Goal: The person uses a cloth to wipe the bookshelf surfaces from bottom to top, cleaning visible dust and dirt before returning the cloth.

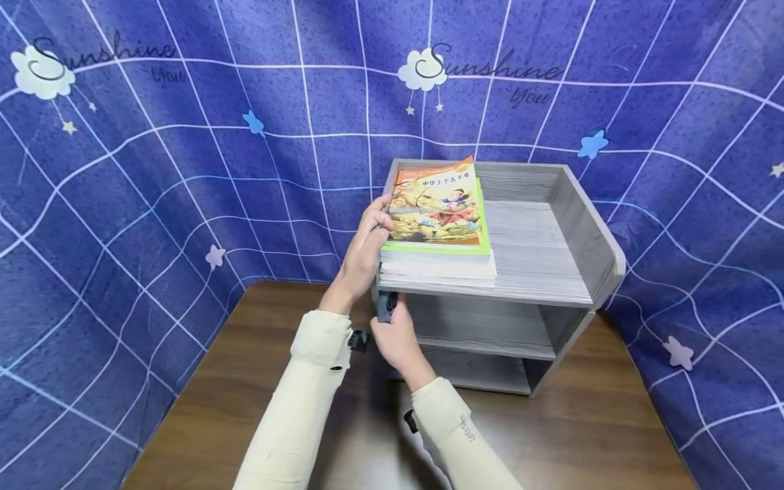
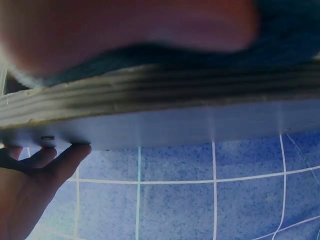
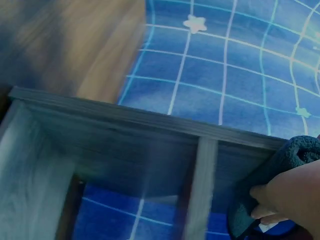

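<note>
My left hand is at the left side panel of a grey wooden shelf unit, beside a stack of books. In the left wrist view, fingertips touch the panel's outer face. Below the top shelf, my right hand grips a dark rolled towel at the left end of the upper compartment. The right wrist view shows the towel's coiled end, with fingers curled round it. A blurred finger and dark cloth fill the top of the left wrist view.
The uppermost book has an orange illustrated cover with Chinese lettering. The shelf unit stands on a brown wooden table, with open compartments below the top shelf. A blue curtain with white grid lines, stars and clouds hangs behind and at both sides.
</note>
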The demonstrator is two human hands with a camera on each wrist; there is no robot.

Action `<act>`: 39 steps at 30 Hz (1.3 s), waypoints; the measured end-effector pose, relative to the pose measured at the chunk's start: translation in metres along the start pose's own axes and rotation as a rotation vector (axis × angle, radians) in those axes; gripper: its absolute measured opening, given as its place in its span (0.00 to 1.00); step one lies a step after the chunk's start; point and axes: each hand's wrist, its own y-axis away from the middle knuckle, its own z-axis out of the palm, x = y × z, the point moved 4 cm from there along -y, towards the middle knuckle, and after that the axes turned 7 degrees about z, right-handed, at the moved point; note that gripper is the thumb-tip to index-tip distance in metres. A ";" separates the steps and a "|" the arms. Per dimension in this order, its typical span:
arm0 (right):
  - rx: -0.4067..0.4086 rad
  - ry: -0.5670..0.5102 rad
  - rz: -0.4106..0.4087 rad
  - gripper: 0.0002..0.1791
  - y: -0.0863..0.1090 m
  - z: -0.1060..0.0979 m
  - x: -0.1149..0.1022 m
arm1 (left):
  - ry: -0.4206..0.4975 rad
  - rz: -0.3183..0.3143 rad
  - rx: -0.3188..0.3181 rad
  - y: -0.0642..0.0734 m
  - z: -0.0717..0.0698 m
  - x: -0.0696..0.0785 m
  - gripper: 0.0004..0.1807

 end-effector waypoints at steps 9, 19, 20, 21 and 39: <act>-0.028 -0.041 0.109 0.54 -0.005 0.009 0.034 | 0.006 0.017 0.028 0.002 -0.008 -0.005 0.13; -0.031 -0.250 0.134 0.47 -0.006 0.006 0.013 | 0.027 0.011 0.027 0.002 -0.004 -0.010 0.11; -0.031 -0.253 0.134 0.42 -0.006 0.005 0.008 | 0.029 0.007 0.025 0.002 -0.004 -0.008 0.11; -0.024 -0.239 0.132 0.37 -0.007 0.004 0.003 | 0.032 0.007 0.022 0.001 -0.003 -0.004 0.11; -0.015 0.164 0.031 0.49 -0.008 -0.002 0.021 | 0.054 0.026 0.038 -0.003 0.000 -0.002 0.11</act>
